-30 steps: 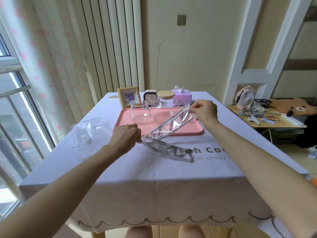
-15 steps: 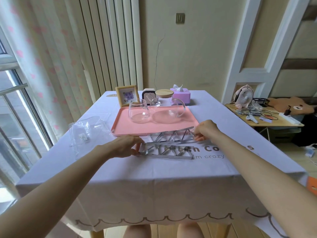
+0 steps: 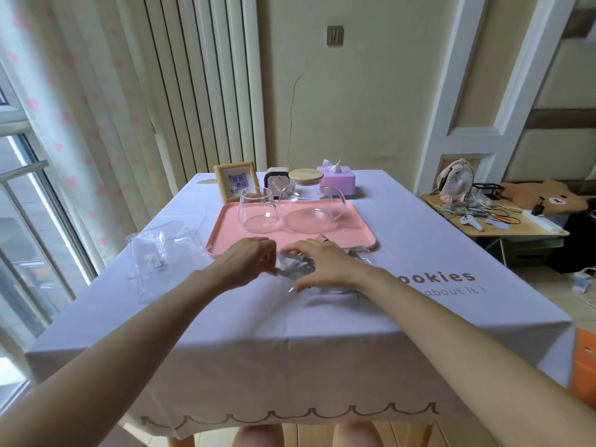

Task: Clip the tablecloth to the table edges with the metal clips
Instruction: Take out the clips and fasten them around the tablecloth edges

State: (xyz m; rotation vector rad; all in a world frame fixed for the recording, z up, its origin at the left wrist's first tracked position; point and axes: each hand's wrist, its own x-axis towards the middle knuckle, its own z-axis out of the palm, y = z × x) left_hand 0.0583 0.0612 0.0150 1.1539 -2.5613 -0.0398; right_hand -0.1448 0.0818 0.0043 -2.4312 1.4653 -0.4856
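Two hands meet over the metal clips by the pink tray — left hand pinches them, right hand covers them, grip unclear; slipping, they could spring into the glass jug.

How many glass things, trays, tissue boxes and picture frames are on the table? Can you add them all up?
Glass things: 2, the cup and the jug
Trays: 1, the pink tray
Tissue boxes: 1, the purple tissue box
Picture frames: 1, the picture frame
Total: 5
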